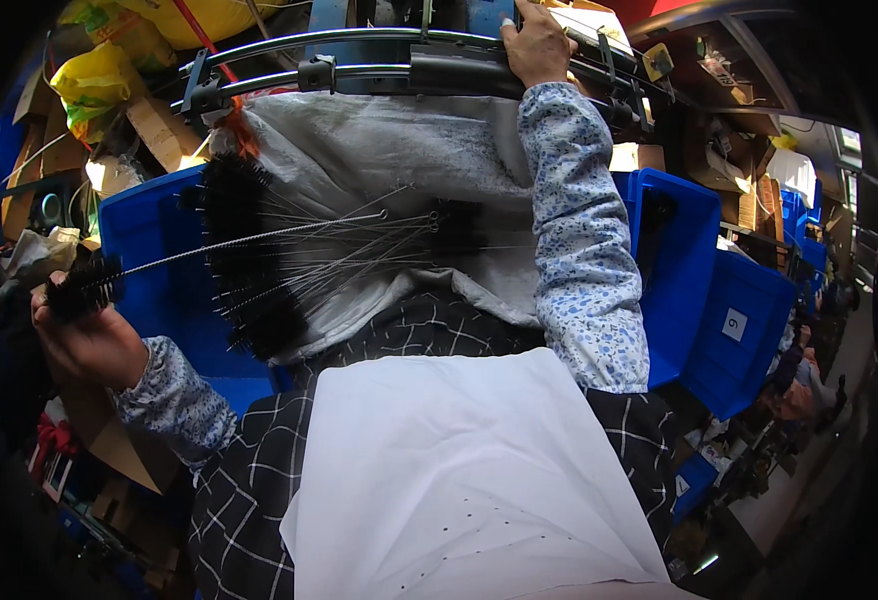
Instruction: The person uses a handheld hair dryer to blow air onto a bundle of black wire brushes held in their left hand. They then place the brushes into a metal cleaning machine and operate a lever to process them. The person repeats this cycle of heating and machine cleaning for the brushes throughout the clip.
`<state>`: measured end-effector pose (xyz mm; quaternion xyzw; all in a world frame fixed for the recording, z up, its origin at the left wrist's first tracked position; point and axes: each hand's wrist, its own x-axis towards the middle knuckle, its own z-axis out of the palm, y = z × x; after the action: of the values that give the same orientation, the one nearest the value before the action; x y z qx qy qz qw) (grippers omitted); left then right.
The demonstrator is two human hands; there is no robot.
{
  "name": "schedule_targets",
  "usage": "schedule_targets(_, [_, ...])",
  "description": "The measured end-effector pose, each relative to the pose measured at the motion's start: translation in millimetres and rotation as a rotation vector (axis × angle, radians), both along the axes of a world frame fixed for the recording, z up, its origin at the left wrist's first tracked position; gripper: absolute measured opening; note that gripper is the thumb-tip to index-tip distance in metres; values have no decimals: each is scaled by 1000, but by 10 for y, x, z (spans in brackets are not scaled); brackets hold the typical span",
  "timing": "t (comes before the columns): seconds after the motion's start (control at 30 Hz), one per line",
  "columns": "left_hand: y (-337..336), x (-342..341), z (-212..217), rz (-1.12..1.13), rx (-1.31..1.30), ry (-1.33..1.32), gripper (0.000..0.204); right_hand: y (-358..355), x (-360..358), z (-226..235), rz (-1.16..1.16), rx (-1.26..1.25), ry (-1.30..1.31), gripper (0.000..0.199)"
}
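Well to the left of the gray cloth [379, 130], the left hand [94, 345] has its fingers closed on a brush [84, 290]. It holds the brush by its fuzzy black end. From there, a thin twisted wire [249, 238] goes right, over to the gray cloth, and stops in a tiny loop above it.

On the left part of the gray cloth is a big pile of brushes [249, 260]. Their black hairs are on the left, and their thin wires point right, to the middle of the gray cloth. One small dark brush head [459, 228] sits right of the wire loops.

Past the far edge of the gray cloth, the right hand [539, 45] is on a dark bar [464, 72] by some shiny rails [379, 38]. Its fingers are bent over the top, but I can't tell how tightly they hold, or if they hold at all.

A blue bin [144, 225] stands just left of the gray cloth, and a second blue bin [679, 270] is on its right. Far to the left and up is a yellow bag [109, 80]. On the near side is a white cloth [459, 440].
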<state>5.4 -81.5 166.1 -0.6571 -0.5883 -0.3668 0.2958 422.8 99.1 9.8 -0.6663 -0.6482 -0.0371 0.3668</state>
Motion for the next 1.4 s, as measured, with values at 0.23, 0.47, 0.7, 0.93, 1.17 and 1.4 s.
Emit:
schedule_targets(0.23, [149, 159, -180, -617, 46, -1293, 19, 234, 740, -33, 67, 188, -255, 19])
schedule_targets(0.47, [284, 507, -349, -864, -382, -1495, 20, -9, 1164, 375, 141, -462, -132, 26])
schedule_targets(0.7, [422, 1151, -466, -885, -742, -1508, 19, -1151, 617, 799, 807, -743, 108, 31])
schedule_targets(0.93, [210, 1348, -545, -853, -925, -1113, 23, -1460, -793, 769, 963, -879, 786, 24])
schedule_targets(1.17, [-40, -1, -984, -44, -1004, -434, 22, -235, 70, 267, -40, -10, -96, 18])
schedule_targets(1.4, [-145, 68, -1012, -9, -974, -506, 25, -64, 95, 164, 7, 7, -242, 20])
